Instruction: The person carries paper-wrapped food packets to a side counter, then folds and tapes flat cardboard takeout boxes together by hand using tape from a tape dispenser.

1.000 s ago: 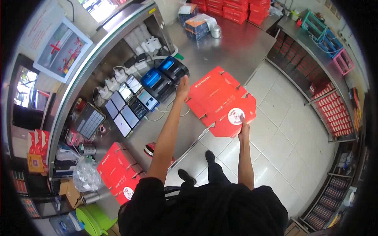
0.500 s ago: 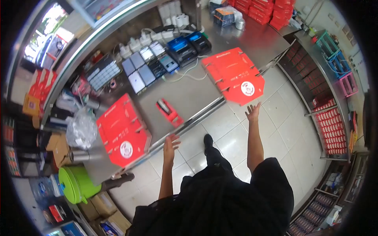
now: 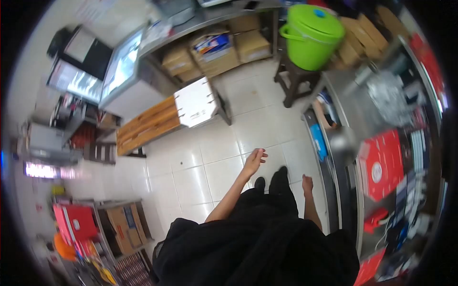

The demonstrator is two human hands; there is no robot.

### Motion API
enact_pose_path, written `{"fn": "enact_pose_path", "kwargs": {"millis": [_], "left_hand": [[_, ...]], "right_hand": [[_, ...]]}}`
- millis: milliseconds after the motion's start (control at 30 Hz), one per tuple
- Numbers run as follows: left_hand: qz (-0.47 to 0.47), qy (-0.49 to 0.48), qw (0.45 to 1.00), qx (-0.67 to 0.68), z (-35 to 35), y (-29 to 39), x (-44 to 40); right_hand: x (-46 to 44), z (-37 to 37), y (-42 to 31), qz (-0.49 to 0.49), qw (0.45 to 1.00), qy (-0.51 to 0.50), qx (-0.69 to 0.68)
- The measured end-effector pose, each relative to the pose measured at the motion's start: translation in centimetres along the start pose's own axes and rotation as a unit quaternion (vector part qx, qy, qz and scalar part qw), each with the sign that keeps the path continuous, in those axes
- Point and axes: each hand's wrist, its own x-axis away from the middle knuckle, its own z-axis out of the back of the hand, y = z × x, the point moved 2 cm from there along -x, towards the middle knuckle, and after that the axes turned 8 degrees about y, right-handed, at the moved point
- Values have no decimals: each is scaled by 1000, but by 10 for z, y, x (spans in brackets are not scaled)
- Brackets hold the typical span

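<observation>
Left hand [image 3: 254, 162] swung away from red carton [image 3: 385, 164], loosely uncurled, right hand [image 3: 307, 183], closure unclear

Open floor [image 3: 224, 174] around hands [image 3: 254, 162], bench [image 3: 150, 123] ahead-left, counter [image 3: 352, 106] right

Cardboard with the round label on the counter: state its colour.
Red; the cardboard shows best in the head view.

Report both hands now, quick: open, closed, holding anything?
Left hand: open, holding nothing.
Right hand: nothing visible in it; open or closed, can't tell.
</observation>
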Motion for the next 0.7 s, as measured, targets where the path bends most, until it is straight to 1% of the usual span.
{"fn": "enact_pose_path", "kwargs": {"millis": [33,67,167,233,300,333,367,400,433,467,500,567,633,700], "left_hand": [[19,37,999,25,23,-4,-11],[38,69,996,50,43,-14,-22],[86,165,973,139,103,-42,-54],[120,225,950,178,144,-64,-80],[154,255,930,216,182,-91,-109],[169,272,915,245,198,-111,-126],[185,284,892,299,211,-133,-146],[202,295,865,352,223,-157,-167],[220,305,834,403,233,-178,-186],[237,319,809,434,240,-196,-203],[251,332,782,463,247,-213,-223],[273,361,728,514,266,-231,-275],[303,397,668,552,278,-244,-317],[276,412,616,612,292,-254,-351]], "right_hand": [[-2,13,-56,43,996,56,-62],[-29,3,-78,47,996,58,-47],[-101,-32,-154,42,998,-40,-12],[-141,-78,-219,72,991,-101,51],[-144,-115,-325,119,978,-148,84],[-151,-151,-363,140,977,-149,68],[-162,-187,-402,166,974,-148,50],[-171,-223,-446,197,959,-184,91],[-176,-264,-485,241,947,-188,95],[-187,-314,-516,314,923,-186,121],[-178,-335,-563,320,916,-219,106],[-167,-389,-653,423,855,-222,203],[-157,-436,-717,476,838,-213,158],[-157,-492,-757,535,798,-168,220]]}}
